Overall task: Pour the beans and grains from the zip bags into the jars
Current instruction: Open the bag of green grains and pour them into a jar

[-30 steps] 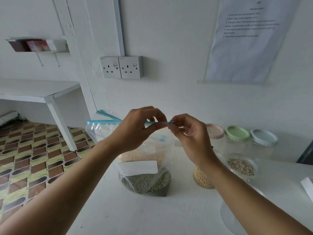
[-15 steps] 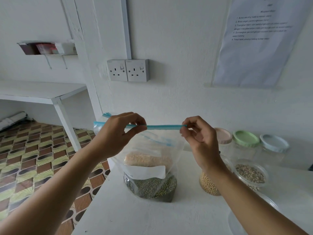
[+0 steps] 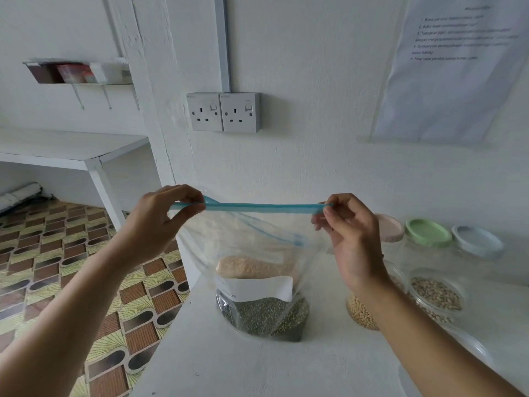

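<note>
Left hand (image 3: pixel 156 222) and right hand (image 3: pixel 350 239) pinch the zip bag (image 3: pixel 257 253)'s blue strip (image 3: pixel 257 207) taut above the table (image 3: pixel 257 368).

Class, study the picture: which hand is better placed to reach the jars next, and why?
Right, probably. The right hand pinches the zip strip close to the jar of pale beans; the jar of grey-brown grains stands beside it. The left hand pinches the far end, with the zip bag between.

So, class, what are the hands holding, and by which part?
The clear plastic zip bag of dark green beans, by its blue zip strip: the left hand pinches the left end, the right hand the right end.
</note>
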Tool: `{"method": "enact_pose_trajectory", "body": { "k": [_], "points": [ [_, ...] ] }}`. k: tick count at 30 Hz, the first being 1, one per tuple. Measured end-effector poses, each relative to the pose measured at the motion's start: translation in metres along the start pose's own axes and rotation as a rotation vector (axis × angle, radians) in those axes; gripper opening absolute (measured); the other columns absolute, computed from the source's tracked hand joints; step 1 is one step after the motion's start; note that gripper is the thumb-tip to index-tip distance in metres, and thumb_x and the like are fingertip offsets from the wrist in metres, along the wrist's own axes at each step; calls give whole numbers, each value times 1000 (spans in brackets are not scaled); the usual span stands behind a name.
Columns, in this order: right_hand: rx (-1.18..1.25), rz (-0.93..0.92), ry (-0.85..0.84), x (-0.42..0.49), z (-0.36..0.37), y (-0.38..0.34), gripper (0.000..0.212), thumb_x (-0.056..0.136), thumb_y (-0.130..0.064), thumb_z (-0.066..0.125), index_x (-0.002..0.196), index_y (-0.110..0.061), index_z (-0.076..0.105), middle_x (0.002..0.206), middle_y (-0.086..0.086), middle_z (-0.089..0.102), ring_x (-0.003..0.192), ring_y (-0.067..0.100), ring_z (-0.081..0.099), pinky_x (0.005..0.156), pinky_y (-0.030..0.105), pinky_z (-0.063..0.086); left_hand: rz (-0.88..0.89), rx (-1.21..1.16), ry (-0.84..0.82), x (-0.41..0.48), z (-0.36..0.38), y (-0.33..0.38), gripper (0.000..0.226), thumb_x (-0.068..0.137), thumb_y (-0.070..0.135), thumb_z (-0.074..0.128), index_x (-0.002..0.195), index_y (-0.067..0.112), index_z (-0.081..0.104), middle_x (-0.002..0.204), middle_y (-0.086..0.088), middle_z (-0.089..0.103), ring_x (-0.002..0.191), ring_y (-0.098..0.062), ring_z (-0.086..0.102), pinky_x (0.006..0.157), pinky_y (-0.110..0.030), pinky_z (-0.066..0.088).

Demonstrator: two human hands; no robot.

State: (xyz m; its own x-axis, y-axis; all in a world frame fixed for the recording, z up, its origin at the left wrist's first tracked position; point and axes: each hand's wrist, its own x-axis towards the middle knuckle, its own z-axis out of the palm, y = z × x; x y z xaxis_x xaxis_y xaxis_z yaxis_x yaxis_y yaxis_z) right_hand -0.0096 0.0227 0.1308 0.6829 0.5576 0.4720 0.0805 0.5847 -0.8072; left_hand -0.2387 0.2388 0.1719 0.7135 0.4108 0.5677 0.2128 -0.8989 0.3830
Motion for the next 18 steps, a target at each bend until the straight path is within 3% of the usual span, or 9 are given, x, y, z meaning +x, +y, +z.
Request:
{"method": "enact_pose_trajectory", "body": {
  "k": [3, 5, 9, 11, 14, 18],
  "points": [
    [25, 22, 74, 1, 1, 3, 21, 96, 13, 51, 89, -6, 59, 71, 4, 66, 72, 22, 62, 70, 30, 48, -43, -9, 12, -4, -12, -14, 10, 88, 50, 48, 92, 48, 56, 90, 38, 64, 91, 16, 60, 83, -17, 46],
    [6, 20, 95, 1, 4, 5, 22, 96, 13, 51, 88, -6, 60, 71, 4, 66, 72, 21, 61, 71, 31, 48, -50, -1, 5, -5, -17, -21, 14, 86, 54, 46, 92, 48, 57, 96, 45, 61, 93, 17, 59, 86, -26, 51],
    [-22, -3, 109, 0, 10, 7, 20, 97, 9, 53, 90, -7, 61, 75, 8, 67, 74, 24, 62, 72, 34, 50, -33, 16, -7, -1, -20, -20, 14, 87, 57, 48, 95, 56, 59, 91, 29, 65, 91, -3, 64, 87, -40, 56],
    [-40, -18, 112, 0, 12, 7, 17, 97, 7, 56, 91, -8, 63, 77, 10, 68, 75, 27, 63, 71, 35, 51, 42, 67, -41, 4, -17, -12, 18, 96, 59, 49, 105, 49, 60, 97, 26, 61, 92, -5, 62, 88, -42, 56],
    [-60, -21, 93, -4, 15, 7, 12, 95, 2, 62, 92, -7, 66, 80, 13, 67, 77, 27, 63, 71, 34, 51, 206, 235, -94, 18, -8, 5, 42, 97, 61, 46, 119, 32, 66, 104, 15, 69, 96, -9, 62, 95, -41, 45],
    [-151, -9, 77, -14, 16, 11, 5, 93, -3, 66, 96, -5, 70, 79, 8, 69, 77, 19, 64, 75, 33, 51, 328, 217, -205, 32, 13, 26, 31, 100, 42, 52, 116, 21, 69, 103, 5, 75, 87, -13, 69, 87, -39, 57]
  ]
}}
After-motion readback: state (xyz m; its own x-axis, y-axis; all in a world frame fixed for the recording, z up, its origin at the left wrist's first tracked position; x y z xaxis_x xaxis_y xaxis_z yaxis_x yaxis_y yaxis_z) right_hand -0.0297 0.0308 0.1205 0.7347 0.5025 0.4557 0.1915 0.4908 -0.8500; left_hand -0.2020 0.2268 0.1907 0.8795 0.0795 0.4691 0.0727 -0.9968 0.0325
